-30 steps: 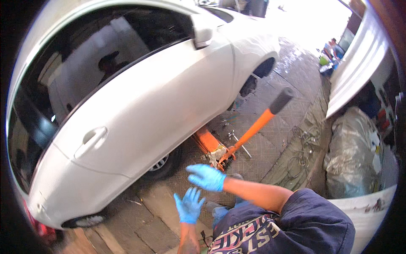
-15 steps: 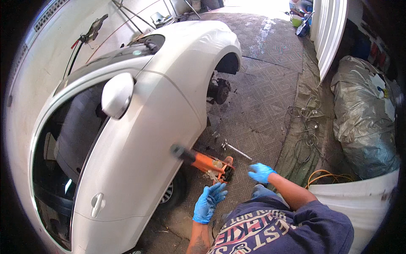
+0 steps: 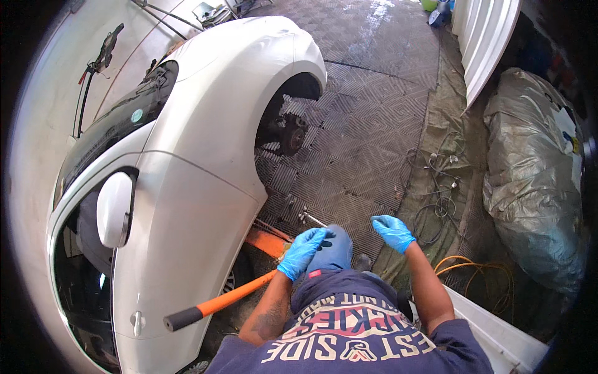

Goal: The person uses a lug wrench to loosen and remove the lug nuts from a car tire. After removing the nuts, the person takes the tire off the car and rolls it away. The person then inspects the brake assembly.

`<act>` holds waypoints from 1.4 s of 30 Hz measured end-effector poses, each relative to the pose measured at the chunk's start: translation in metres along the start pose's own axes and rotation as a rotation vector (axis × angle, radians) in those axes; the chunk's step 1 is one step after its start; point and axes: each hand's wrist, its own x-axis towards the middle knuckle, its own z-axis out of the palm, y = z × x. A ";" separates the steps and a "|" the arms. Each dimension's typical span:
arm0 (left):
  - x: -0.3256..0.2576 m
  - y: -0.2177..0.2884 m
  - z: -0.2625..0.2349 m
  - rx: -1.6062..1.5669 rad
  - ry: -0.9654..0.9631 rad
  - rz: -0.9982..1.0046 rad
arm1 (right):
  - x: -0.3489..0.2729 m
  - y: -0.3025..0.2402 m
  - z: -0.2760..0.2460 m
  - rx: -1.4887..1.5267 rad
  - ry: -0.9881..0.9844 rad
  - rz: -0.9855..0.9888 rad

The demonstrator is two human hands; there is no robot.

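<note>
Both my hands wear blue gloves and are held above my lap. My left hand (image 3: pixel 303 254) has its fingers stretched forward, loosely bent, with nothing seen in them. The fingertips have dark smudges. My right hand (image 3: pixel 392 233) is apart from it, fingers extended and pointing left, also without anything visible in it. Nearest my left hand is an orange floor jack (image 3: pixel 266 241), its body partly hidden under the car's sill. Its orange handle (image 3: pixel 235 293) with a black grip slants to the lower left, beside my left forearm. A metal bar tool (image 3: pixel 313 219) lies on the floor, partly behind my knee.
The white car (image 3: pixel 180 181) fills the left side, its front wheel arch showing a bare hub (image 3: pixel 293 135). Tangled cables (image 3: pixel 439 206) lie on a green ground cloth at right. Beyond are a plastic-covered bulk (image 3: pixel 529 187), a yellow hose (image 3: pixel 476 265) and a white corrugated panel (image 3: pixel 486 50).
My view has shifted forward and lower, and my knee now shows. The jack's handle has swung from over the car's side to the lower left. Both hands remain apart.
</note>
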 end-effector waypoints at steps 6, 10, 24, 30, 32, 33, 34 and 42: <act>0.127 0.035 -0.036 -0.108 0.188 -0.010 | 0.105 -0.043 -0.041 0.236 -0.127 -0.015; 0.219 0.056 -0.070 0.037 0.218 -0.039 | 0.212 -0.052 -0.079 0.210 -0.137 -0.013; 0.393 0.079 -0.107 -0.094 0.799 -0.066 | 0.570 -0.150 -0.075 -0.044 -0.847 -0.148; 0.489 0.051 -0.137 -0.147 1.093 -0.137 | 0.735 -0.135 0.026 -0.242 -0.895 -0.384; 0.530 0.043 -0.170 -0.080 1.145 -0.126 | 0.829 -0.128 0.052 -1.063 -0.819 -1.175; 0.551 0.026 -0.191 -0.038 1.177 -0.126 | 0.856 -0.123 0.079 -0.953 -0.747 -1.061; 0.568 0.007 -0.216 0.051 1.310 -0.028 | 0.875 -0.130 0.113 -0.729 -0.699 -0.882; 0.687 -0.093 -0.328 0.471 1.747 0.048 | 0.986 -0.140 0.319 -0.231 -0.586 -0.912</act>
